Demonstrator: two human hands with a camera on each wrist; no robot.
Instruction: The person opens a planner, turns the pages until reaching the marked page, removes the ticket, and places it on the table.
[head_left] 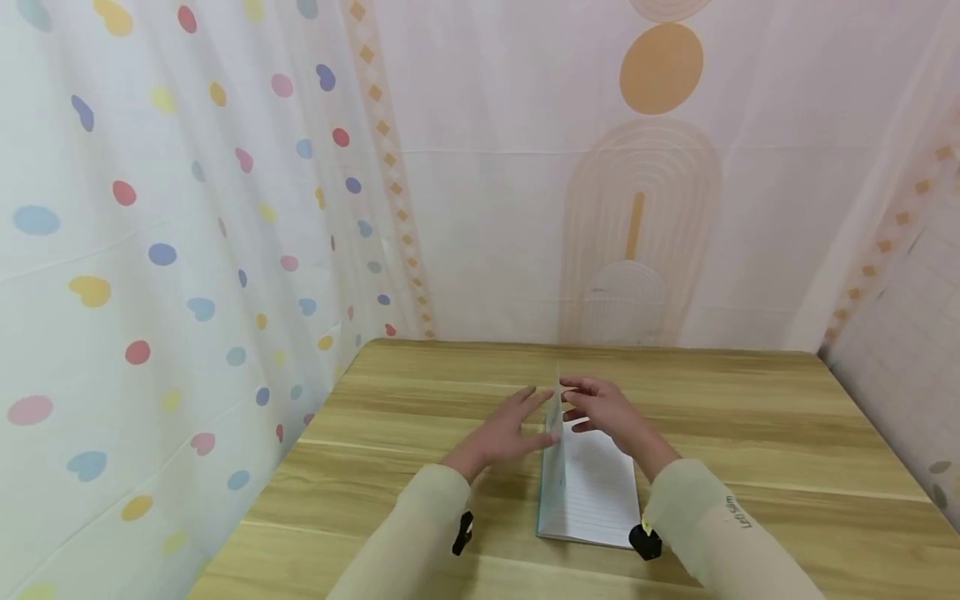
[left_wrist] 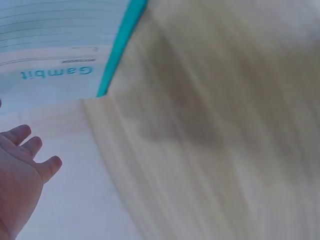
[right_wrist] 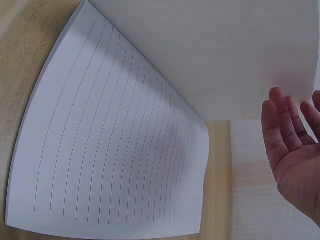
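A lined notebook (head_left: 600, 492) lies on the wooden table, its front cover (head_left: 553, 467) standing nearly upright along the left side. "Gambit" is printed on the cover's outer face (left_wrist: 55, 82), beside a teal spine (left_wrist: 120, 50), in the left wrist view. On the cover's left is my left hand (head_left: 510, 429), fingers spread, with fingertips and thumb close at its outer face. My right hand (head_left: 609, 412) hovers over the far end of the ruled page (right_wrist: 120, 130), palm toward the cover. Its loosely bent fingers (right_wrist: 280, 117) reach the cover's inner face near the free edge.
The wooden table (head_left: 750, 433) extends around the notebook on all sides. A white patterned curtain (head_left: 487, 250) hangs behind the table's far edge, and a dotted curtain (head_left: 172, 333) hangs along the left. Black straps show at both wrists.
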